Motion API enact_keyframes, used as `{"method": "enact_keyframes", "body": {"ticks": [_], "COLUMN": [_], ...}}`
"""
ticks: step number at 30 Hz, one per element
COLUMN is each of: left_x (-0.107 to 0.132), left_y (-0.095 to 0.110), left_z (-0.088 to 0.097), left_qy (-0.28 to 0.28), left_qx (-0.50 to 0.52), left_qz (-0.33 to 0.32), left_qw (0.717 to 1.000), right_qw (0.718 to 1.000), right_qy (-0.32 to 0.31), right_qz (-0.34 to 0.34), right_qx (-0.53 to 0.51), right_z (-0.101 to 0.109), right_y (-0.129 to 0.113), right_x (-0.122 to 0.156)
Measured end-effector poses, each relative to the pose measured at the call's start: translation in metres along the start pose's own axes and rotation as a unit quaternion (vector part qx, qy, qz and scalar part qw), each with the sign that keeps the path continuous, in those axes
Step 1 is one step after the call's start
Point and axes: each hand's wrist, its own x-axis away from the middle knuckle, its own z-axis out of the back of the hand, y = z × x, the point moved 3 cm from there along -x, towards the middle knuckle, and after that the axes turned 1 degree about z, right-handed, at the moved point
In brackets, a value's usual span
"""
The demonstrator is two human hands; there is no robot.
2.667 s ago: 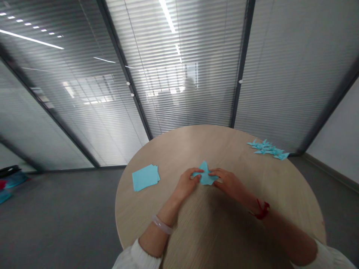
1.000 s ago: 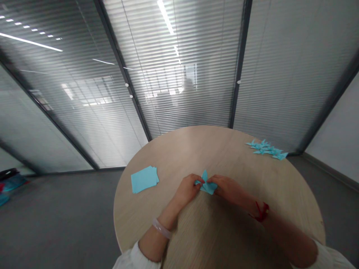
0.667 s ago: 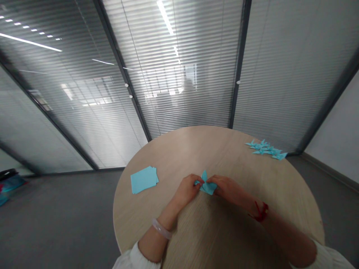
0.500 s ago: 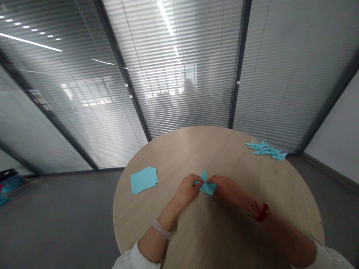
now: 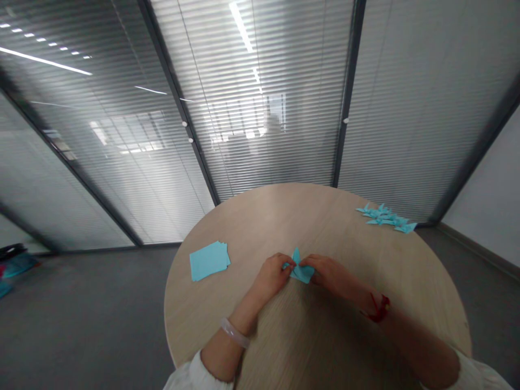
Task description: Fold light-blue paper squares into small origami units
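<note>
A small light-blue folded paper (image 5: 299, 269) lies near the middle of a round wooden table (image 5: 309, 216), with one point sticking up. My left hand (image 5: 273, 276) pinches its left side and my right hand (image 5: 328, 272) pinches its right side; both have fingers closed on it. A pale bracelet sits on my left wrist and a red cord on my right wrist. Much of the paper is hidden by my fingers.
A stack of flat light-blue paper squares (image 5: 209, 260) lies at the table's left side. Several finished light-blue folded pieces (image 5: 385, 217) are heaped at the far right edge. Glass walls with blinds stand behind the table; grey carpet surrounds it.
The paper has gone from a wider flat shape to a narrower fold with a raised point. Over the last second my hands have barely moved.
</note>
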Motion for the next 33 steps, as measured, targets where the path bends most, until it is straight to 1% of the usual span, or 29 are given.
{"method": "enact_keyframes", "body": {"ticks": [8, 18, 27, 33], "left_x": [0.001, 0.002, 0.004, 0.005], "left_y": [0.001, 0.006, 0.011, 0.011], "left_z": [0.000, 0.000, 0.001, 0.001], "left_qy": [-0.011, -0.013, -0.025, -0.032], "left_qx": [-0.007, -0.035, -0.060, -0.069], "left_qz": [0.004, -0.005, -0.007, -0.008], "left_qw": [1.000, 0.999, 0.998, 0.997], "right_qw": [1.000, 1.000, 1.000, 1.000], "right_qy": [-0.001, -0.005, -0.019, -0.015], "right_qz": [-0.001, -0.003, -0.004, -0.012], "right_qx": [-0.001, 0.005, 0.000, 0.002], "right_z": [0.005, 0.002, 0.009, 0.010], "right_y": [-0.006, -0.001, -0.011, -0.013], "right_x": [0.001, 0.001, 0.002, 0.001]}}
